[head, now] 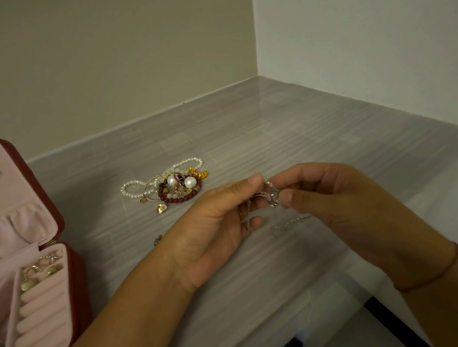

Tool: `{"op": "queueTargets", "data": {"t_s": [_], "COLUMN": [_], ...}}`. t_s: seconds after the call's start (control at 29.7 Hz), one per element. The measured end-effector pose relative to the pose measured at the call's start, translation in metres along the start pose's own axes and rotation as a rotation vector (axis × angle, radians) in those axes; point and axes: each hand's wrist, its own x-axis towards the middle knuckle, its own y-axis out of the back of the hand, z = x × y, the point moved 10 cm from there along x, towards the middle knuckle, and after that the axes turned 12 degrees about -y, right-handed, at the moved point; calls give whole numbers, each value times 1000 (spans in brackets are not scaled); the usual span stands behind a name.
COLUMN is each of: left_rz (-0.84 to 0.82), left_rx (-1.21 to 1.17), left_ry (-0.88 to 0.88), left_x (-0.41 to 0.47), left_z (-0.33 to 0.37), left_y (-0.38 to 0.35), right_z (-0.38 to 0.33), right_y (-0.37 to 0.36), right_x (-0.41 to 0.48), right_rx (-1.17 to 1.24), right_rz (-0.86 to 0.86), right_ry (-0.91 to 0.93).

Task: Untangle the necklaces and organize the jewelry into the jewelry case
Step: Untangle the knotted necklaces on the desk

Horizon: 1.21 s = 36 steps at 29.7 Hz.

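**A:** How much is sorted?
**B:** Little, I'd say. At far left, the open jewelry case point(73, 265) holds a few gold pieces point(43, 270). A tangled pile point(168, 186) waits on the table point(274, 128).
**A:** And the hands?
**B:** Right of the pile, the left hand point(216, 226) and right hand point(339, 203) each pinch a knotted silver chain point(273, 198).
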Motion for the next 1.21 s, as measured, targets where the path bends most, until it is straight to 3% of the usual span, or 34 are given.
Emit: {"op": "queueTargets", "data": {"t_s": [0.1,0.34,0.61,0.91,1.08,1.21], "left_rz": [57,-22,270,477,455,466], "left_rx": [56,274,636,813,800,583], "left_ry": [20,-60,-303,-505,-553,-466], "left_x": [1,2,-4,-17,-21,-15], "left_z": [-3,0,27,49,56,50], "left_y": [9,0,11,26,20,32], "right_z": [4,27,43,39,39,32], "right_y": [5,-5,-6,-9,5,26], "right_x": [2,7,10,10,9,8], "right_rx": [89,322,490,508,426,319], "right_rz": [11,-84,60,75,214,326], "right_ry": [-37,-209,-236,-159,-113,-61]}}
